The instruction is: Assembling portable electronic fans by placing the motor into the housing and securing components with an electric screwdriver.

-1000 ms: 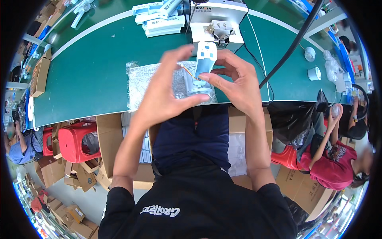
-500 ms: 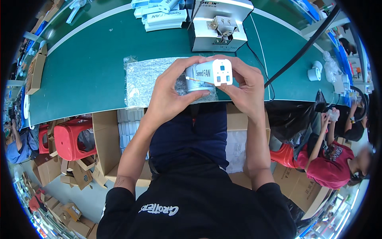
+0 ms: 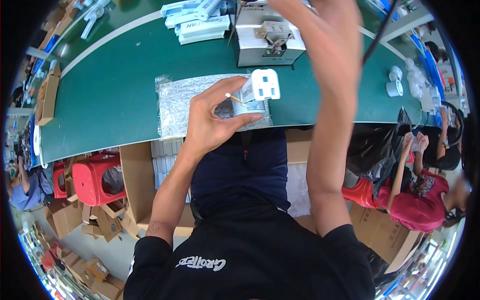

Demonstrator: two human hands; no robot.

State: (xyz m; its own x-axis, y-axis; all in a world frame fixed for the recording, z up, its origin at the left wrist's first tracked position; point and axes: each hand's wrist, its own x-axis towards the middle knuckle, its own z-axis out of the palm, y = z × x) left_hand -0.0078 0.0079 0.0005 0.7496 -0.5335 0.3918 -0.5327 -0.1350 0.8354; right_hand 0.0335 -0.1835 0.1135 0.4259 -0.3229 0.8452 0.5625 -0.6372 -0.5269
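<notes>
In my left hand [image 3: 210, 112] is a white plastic fan housing [image 3: 248, 102], gripped around its round body between thumb and fingers. Its squared end plate [image 3: 265, 85], with several small square openings, points up toward me. A thin wire with a small white connector [image 3: 228, 95] comes out at its left side. Under it lies a sheet of clear bubble wrap [image 3: 175, 107] on the green table. My right hand [image 3: 320, 17] reaches to the far side, over the right part of a silver box-shaped machine [image 3: 267, 45]. The picture's top edge cuts off its fingers.
White plastic parts [image 3: 200, 25] are piled left of the machine. White cylindrical pieces [image 3: 394, 88] stand at the table's right. An open carton [image 3: 136, 180] sits below the table edge, a red stool [image 3: 95, 177] to its left. A co-worker in red [image 3: 417, 205] is at the right.
My right hand has let go of the fan housing and moved up and away to the machine. The left hand still holds the housing, now turned slightly.
</notes>
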